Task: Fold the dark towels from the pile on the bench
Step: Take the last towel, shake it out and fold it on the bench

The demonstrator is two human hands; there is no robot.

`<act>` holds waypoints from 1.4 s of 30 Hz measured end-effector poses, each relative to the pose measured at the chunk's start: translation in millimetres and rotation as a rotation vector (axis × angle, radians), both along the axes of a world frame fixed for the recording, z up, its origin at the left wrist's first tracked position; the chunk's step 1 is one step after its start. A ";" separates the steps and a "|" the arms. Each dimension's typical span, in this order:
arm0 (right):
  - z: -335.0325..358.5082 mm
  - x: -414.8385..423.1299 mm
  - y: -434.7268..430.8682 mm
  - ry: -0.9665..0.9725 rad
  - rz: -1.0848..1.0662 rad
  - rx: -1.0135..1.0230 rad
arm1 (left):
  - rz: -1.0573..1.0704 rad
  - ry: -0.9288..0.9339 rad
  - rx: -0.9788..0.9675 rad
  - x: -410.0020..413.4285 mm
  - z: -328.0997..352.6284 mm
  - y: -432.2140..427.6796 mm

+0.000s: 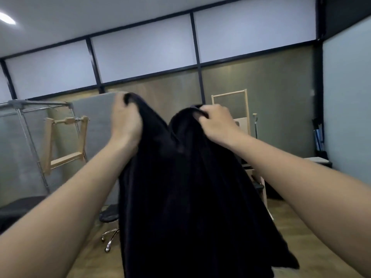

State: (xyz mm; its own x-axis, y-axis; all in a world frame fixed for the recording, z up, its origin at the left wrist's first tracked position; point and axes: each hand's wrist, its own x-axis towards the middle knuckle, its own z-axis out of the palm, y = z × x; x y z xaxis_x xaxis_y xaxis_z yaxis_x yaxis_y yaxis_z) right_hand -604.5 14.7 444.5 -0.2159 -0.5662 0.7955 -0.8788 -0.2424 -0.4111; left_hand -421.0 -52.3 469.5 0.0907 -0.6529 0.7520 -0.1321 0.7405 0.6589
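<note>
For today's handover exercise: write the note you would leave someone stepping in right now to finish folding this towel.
Left hand: shut on the upper edge of the dark towel, raised in front of the chest.
Right hand: shut on the same upper edge, a little apart from the left.
Towel: held in the air and hanging down bunched between the hands, not spread flat.
Done: one towel picked up. No fold visible yet.
Left: find the corners, spread it, fold it. The bench and pile are not in view here.
</note>
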 end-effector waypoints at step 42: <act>-213.9 4.8 11.9 0.166 0.279 0.811 | -0.272 0.035 -0.077 16.5 26.6 2.8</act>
